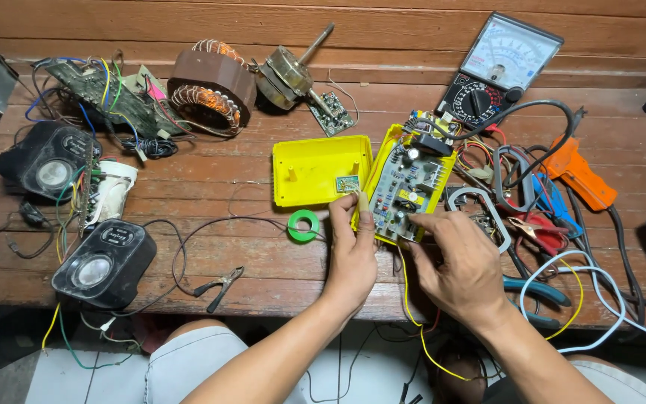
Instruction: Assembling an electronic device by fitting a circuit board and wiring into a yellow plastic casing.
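Case (321, 170) already opened, board (411, 187) exposed; left hand (351, 251) pinches a small part (348, 184), right hand (457, 262) fingers pressed on board; reassembly remains.

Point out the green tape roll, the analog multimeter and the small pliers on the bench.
green tape roll (304, 225), head view, on its ring.
analog multimeter (499, 71), head view, below the dial window.
small pliers (218, 287), head view, on the handles.

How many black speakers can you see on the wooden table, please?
2. One black speaker lies at the far left beside a tangle of wires; the other speaker sits nearer the table's front edge, below it. Others could be hidden outside the view.
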